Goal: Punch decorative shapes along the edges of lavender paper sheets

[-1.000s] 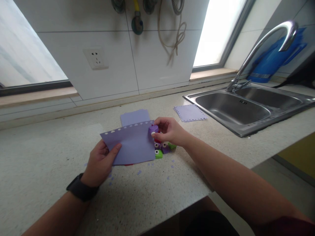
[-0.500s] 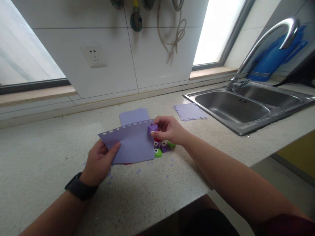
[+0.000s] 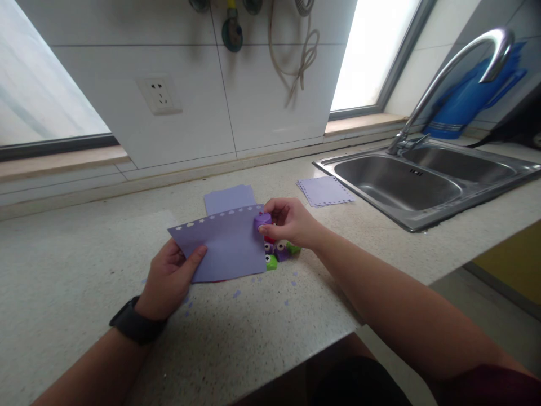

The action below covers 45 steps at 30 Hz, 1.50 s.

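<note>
A sheet of purple paper [image 3: 228, 245] with a row of small punched shapes along its far edge is held up off the counter. My left hand [image 3: 173, 270], with a black watch at the wrist, pinches its left side, thumb on top. At the far right corner, my right hand [image 3: 291, 223] grips a purple craft punch [image 3: 262, 221] set over the paper's edge. Below that hand, several more punches in purple [image 3: 282, 249] and green [image 3: 271, 261] lie on the counter, partly covered by the sheet. A bit of red shows under the paper's near edge.
Behind the held sheet lies a stack of plain purple paper [image 3: 230, 197]. A stack with punched borders [image 3: 324, 190] rests near the steel sink [image 3: 393, 186]. Tiny paper cutouts [image 3: 237, 294] are scattered on the speckled counter [image 3: 236, 349]. A blue jug [image 3: 459, 107] stands behind the faucet [image 3: 456, 59].
The view has shifted very slightly. Both hands, the sheet and the punch keep almost the same places relative to each other.
</note>
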Motion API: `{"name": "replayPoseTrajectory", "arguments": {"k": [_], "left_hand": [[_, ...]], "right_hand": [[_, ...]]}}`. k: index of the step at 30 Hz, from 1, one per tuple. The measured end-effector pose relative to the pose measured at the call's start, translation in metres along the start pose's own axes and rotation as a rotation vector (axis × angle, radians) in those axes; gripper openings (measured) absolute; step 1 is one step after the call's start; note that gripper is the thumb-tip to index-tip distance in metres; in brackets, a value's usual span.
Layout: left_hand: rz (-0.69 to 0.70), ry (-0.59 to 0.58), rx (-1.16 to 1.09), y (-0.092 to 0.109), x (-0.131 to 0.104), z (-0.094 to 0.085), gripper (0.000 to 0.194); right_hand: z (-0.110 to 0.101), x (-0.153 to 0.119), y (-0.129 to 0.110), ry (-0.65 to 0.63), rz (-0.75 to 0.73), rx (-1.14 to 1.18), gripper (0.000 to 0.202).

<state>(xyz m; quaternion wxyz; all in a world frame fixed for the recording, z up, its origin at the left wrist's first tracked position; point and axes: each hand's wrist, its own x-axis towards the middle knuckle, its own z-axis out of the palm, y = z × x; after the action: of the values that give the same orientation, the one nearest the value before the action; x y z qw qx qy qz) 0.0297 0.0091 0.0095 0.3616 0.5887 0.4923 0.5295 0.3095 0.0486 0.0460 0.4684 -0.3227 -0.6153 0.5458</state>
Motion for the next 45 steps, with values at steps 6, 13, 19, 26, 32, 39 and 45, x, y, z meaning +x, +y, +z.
{"name": "replayPoseTrajectory", "arguments": {"k": [6, 13, 19, 26, 32, 39, 45], "left_hand": [[0.002, -0.008, -0.005, -0.001, 0.0006, -0.0008, 0.049], [-0.016, -0.007, -0.023, -0.0012, 0.0004, -0.0011, 0.044], [-0.016, -0.002, -0.032, -0.0004, 0.0008, 0.0002, 0.044], [-0.02, -0.004, -0.024, -0.0006, -0.0001, -0.0007, 0.047], [-0.017, -0.007, -0.032, -0.0003, 0.0, -0.0001, 0.049], [-0.01, -0.008, -0.017, 0.0021, -0.0003, 0.0006, 0.049], [-0.025, -0.005, -0.026, 0.0037, -0.0001, 0.001, 0.051]], "right_hand": [[0.0004, -0.0005, -0.0013, 0.001, -0.009, -0.002, 0.036], [0.0006, -0.0013, -0.0011, -0.003, -0.001, -0.011, 0.036], [-0.0003, -0.0011, -0.0005, 0.001, 0.008, -0.002, 0.037], [-0.0005, -0.0008, -0.0001, 0.007, 0.011, -0.017, 0.036], [-0.0002, -0.001, 0.0005, 0.002, 0.01, -0.015, 0.037], [-0.0005, -0.0012, -0.0001, -0.008, 0.019, -0.012, 0.037], [-0.0007, -0.0011, 0.0006, -0.02, 0.006, -0.013, 0.036]]}}
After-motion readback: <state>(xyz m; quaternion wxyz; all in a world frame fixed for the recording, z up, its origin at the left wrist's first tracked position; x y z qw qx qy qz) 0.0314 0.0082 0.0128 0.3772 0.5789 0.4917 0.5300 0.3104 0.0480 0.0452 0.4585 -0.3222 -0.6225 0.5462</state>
